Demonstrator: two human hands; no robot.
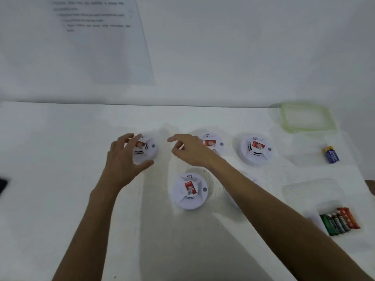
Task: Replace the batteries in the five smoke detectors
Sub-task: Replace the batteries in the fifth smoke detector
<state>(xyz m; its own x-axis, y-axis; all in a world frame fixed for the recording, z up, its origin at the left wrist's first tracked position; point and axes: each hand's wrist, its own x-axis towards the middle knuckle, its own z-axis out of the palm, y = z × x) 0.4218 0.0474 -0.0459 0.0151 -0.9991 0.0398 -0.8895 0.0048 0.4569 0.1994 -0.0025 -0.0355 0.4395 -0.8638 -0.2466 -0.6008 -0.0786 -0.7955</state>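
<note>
your left hand (125,157) is a little left of the middle of the frame, with the fingers spread wide and the thumb stretched out below. it arcs over the left detector (145,149); the fingers cover part of its red label and the thumb lies at its lower edge. i cannot tell if the hand really touches it. your right hand (190,151) is just right of it, apart from the left hand, with fingers loosely curled and the first finger pointing to the left. it holds nothing. it covers the left part of the second detector (212,144).

four white round detectors show plainly on the white table (60,149), each with a red label in the middle. three stand in a row across the middle of the frame; the third detector (255,149) is the most to the right. the front detector (189,190) stands alone lower down, between your two forearms.

at the right edge a blue battery (331,155) lies alone. in the lower right, a clear box (294,189) holds a row of batteries (341,221), green, dark and orange. in the upper right of the table lies a clear lid (308,118) with a green rim. a printed paper (97,37) hangs on the wall in the upper left; its text is too blurred to read.
</note>
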